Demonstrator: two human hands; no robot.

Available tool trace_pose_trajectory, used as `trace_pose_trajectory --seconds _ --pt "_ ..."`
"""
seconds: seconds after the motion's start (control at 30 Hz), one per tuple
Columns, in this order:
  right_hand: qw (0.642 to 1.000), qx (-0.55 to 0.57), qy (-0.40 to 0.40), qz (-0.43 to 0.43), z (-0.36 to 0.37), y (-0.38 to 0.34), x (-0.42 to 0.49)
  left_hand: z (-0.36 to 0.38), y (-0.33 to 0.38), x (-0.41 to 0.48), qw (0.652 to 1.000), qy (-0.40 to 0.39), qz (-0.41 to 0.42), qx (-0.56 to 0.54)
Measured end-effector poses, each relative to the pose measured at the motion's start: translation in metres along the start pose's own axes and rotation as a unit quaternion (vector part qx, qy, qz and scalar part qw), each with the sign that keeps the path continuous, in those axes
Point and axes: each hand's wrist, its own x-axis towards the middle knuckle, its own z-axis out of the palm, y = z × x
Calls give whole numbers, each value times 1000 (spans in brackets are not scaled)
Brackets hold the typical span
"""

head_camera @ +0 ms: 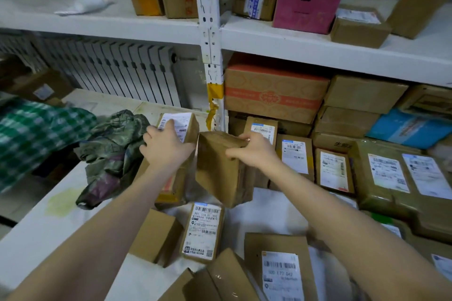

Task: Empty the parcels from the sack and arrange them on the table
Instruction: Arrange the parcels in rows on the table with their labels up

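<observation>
My left hand (166,146) grips a tall brown parcel with a white label (181,127) that stands on the white table (49,227). Beside it my right hand (254,151) holds a plain taped brown box (220,168) by its top edge, tilted and lifted slightly above the table. A crumpled dark green sack (112,154) lies flat just left of my left hand. Several labelled parcels (296,159) stand in a row to the right, and more parcels (203,232) lie loose near me.
A white metal shelf post (210,32) rises right behind the two held boxes. Shelves above and to the right carry cartons, one pink box (305,5) and an orange-printed carton (274,90). A radiator (117,68) and a green checked bag (31,134) are at left.
</observation>
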Motion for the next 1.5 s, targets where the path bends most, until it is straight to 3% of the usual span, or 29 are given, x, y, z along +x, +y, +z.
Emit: trace_pose_trajectory --seconds 0.13,0.23,0.37,0.5,0.6,0.67,0.73,0.8,0.83,0.87,0.9,0.97,1.0,1.03,1.07,1.2,1.27,1.33,1.43,1.5 --pt "976 197 5 96 -66 20 -13 0 24 -13 998 -19 10 -57" --pt "939 299 18 167 -102 55 -26 18 38 -28 993 -79 18 -88" --pt "896 387 19 218 -120 96 -42 63 36 -42 988 -150 20 -30" --pt "831 518 24 204 -121 115 -50 98 16 -44 991 -124 35 32" --pt "837 527 56 140 -122 121 -52 114 9 -42 981 -165 47 92" --pt "862 492 99 65 -121 119 -55 120 8 -42 969 -207 39 131" --pt "908 385 162 -30 -117 114 -61 121 13 -46 981 -162 86 69" --pt "935 231 218 -157 -112 103 -68 108 33 -55 979 -68 123 -147" --pt "933 156 236 -220 -109 99 -71 94 47 -60 949 -69 92 -292" --pt "924 78 245 -282 -104 93 -74 77 63 -65 891 -129 31 -434" --pt "908 -6 250 -336 -99 89 -75 61 76 -70 806 -233 -29 -543" --pt "855 -170 264 -412 -84 90 -74 38 93 -74 643 -416 -80 -638" --pt "829 -229 274 -430 -76 93 -72 31 99 -76 600 -458 -87 -650" --pt "810 -268 282 -439 -68 98 -70 27 101 -78 587 -474 -99 -649" --pt "794 -294 286 -449 -61 102 -70 24 103 -80 595 -475 -114 -639" --pt "748 -357 230 -511 -46 107 -73 33 107 -83 677 -427 -138 -583" --pt "779 -343 170 -496 -49 104 -78 39 102 -80 686 -409 -150 -583" --pt "859 -252 168 -414 -57 105 -86 43 95 -80 696 -388 -135 -589" --pt "959 -25 240 -149 -76 114 -85 48 83 -76 690 -373 -113 -610" --pt "972 189 131 44 -90 112 -85 52 82 -73 672 -360 -102 -639"
